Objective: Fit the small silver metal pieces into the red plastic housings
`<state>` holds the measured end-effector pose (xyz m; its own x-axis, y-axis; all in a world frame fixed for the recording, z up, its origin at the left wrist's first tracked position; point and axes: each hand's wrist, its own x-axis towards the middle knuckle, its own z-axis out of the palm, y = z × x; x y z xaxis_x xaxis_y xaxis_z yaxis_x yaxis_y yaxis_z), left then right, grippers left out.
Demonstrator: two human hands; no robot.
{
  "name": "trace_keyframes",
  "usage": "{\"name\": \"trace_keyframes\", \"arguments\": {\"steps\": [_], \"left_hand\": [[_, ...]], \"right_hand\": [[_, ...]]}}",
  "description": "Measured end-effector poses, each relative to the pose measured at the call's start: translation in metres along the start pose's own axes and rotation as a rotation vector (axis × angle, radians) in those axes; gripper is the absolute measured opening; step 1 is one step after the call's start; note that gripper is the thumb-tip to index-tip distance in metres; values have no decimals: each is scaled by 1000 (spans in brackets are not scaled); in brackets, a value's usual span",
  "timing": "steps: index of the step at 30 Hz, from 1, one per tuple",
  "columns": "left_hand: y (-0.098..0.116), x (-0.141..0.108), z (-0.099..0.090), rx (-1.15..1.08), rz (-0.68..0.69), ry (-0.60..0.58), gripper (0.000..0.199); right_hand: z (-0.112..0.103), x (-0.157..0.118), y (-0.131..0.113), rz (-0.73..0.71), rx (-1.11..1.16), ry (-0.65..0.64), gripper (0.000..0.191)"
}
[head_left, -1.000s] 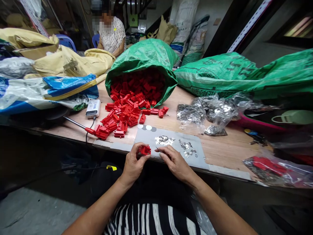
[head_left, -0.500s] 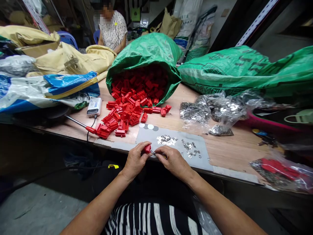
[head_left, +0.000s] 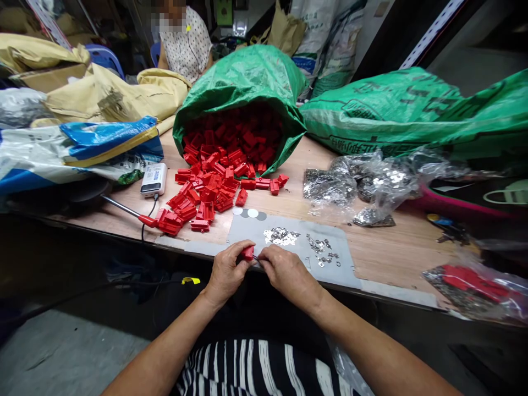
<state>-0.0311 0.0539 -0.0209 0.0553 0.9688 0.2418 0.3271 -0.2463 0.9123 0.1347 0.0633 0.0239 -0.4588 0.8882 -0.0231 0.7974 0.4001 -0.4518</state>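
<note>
A small red plastic housing (head_left: 248,253) is pinched between the thumb and fingers of my left hand (head_left: 229,270), just over the table's front edge. Against its right end points a thin dark metal shaft (head_left: 256,258). My right hand (head_left: 289,275) is closed round the rest of that tool, so its handle is hidden. Beyond my hands, a grey mat (head_left: 289,257) carries a heap of small flat metal plates (head_left: 281,236) and a looser scatter of small metal parts (head_left: 322,250).
Many red housings (head_left: 214,190) spill from a green woven sack (head_left: 247,74) in front. Left of them are a white power bank (head_left: 153,180) and a metal rod (head_left: 121,205). Clear bags of metal parts (head_left: 371,187) lie right. A person (head_left: 187,41) sits opposite.
My right fingers have closed in nearer to the red housing, and less of the tool's shaft shows. My left hand keeps its hold. The camera view has shifted slightly.
</note>
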Motion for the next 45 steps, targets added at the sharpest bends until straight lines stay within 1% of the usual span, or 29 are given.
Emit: {"name": "trace_keyframes", "arguments": {"steps": [3, 5, 10, 13, 15, 17, 19, 20, 23, 25, 27, 29, 31, 36, 40, 43, 45], "left_hand": [[0, 0, 1, 11, -1, 1, 32], [0, 0, 1, 4, -7, 0, 32], [5, -2, 1, -20, -51, 9, 29], [12, -7, 1, -49, -95, 31, 26], [18, -10, 3, -106, -121, 44, 26], [25, -13, 5, -233, -162, 64, 28], [33, -14, 7, -451, -243, 82, 31], [37, -15, 8, -583, -303, 80, 29], [46, -16, 8, -973, -508, -4, 19], [49, -18, 7, -1156, -613, -62, 21], [50, -20, 7, -1263, -695, -56, 17], [50, -21, 8, -1316, -769, -23, 11], [53, -22, 9, -1342, -825, -16, 11], [59, -23, 11, -1383, -876, -53, 20], [58, -23, 10, -1406, -875, -49, 19], [55, -22, 7, -1386, -839, -40, 13], [52, -20, 4, -1319, -765, -31, 15]], "right_hand": [[1, 1, -10, 61, -101, -23, 15], [2, 1, -11, 74, -101, -16, 14], [5, -3, 5, 6, 106, 31, 12], [3, -11, 14, -30, 257, 121, 15], [0, -17, 17, -38, 348, 163, 15], [-3, -25, 18, -30, 436, 136, 13], [-7, -31, 17, -33, 521, 65, 18], [-9, -34, 15, -40, 556, 31, 22], [-12, -41, 10, -57, 610, -39, 36], [-12, -43, 7, -62, 614, -63, 40], [-13, -45, 4, -72, 610, -63, 40], [-14, -45, 3, -84, 599, -44, 39], [-16, -46, 2, -92, 581, -24, 38], [-20, -47, 0, -117, 553, -1, 36], [-19, -47, 0, -132, 547, 12, 34], [-20, -45, -1, -129, 524, 6, 33], [-21, -44, -1, -118, 516, -3, 34]]}}
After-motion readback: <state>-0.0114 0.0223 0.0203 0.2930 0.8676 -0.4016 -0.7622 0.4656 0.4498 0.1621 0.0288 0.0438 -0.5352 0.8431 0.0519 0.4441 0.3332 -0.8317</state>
